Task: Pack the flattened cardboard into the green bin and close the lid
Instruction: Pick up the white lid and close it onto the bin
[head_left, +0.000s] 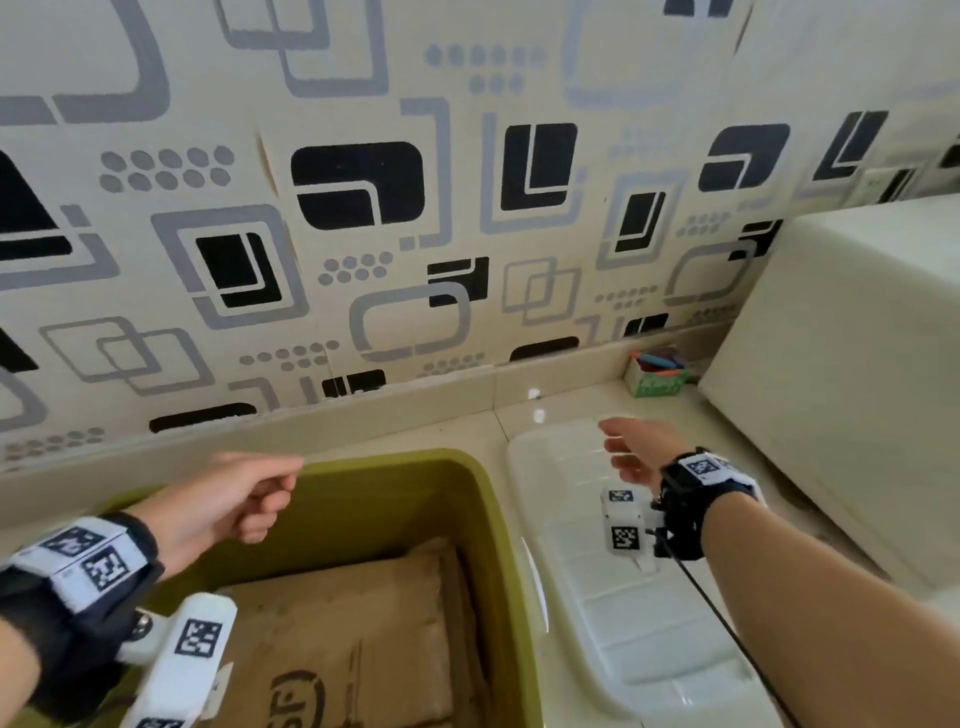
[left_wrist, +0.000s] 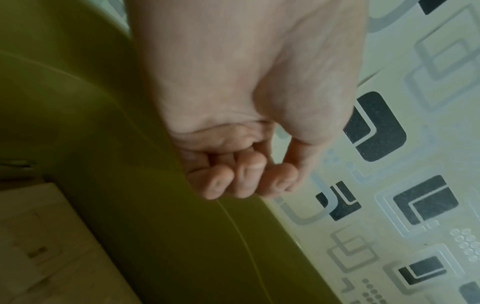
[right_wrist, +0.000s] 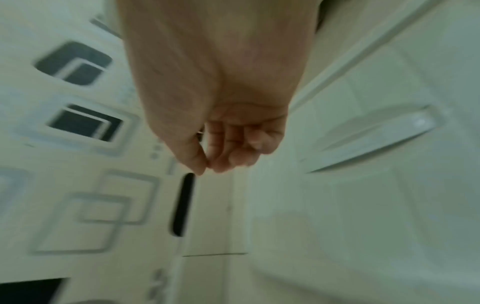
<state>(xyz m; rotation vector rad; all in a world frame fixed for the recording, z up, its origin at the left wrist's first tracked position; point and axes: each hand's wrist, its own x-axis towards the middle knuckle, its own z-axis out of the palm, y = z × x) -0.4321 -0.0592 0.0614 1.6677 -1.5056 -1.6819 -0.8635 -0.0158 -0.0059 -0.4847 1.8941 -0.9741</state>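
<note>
The green bin (head_left: 501, 545) stands open on the floor, and flattened brown cardboard (head_left: 353, 623) lies inside it. My left hand (head_left: 244, 499) hovers over the bin's back left rim with its fingers curled into the palm, holding nothing. The left wrist view shows the same curled left hand (left_wrist: 249, 174) beside the bin wall (left_wrist: 103, 144) and the cardboard (left_wrist: 39, 236). A translucent white lid (head_left: 623, 634) lies flat on the floor right of the bin. My right hand (head_left: 623, 452) floats above the lid's far end, fingers relaxed and empty; in the blurred right wrist view the right hand (right_wrist: 226, 156) hangs over the lid (right_wrist: 363, 205).
A patterned wall (head_left: 363, 208) runs close behind the bin. A large white box-shaped unit (head_left: 831, 364) stands at the right, close to the lid. A small green box (head_left: 657, 376) with coloured items sits in the corner by the wall.
</note>
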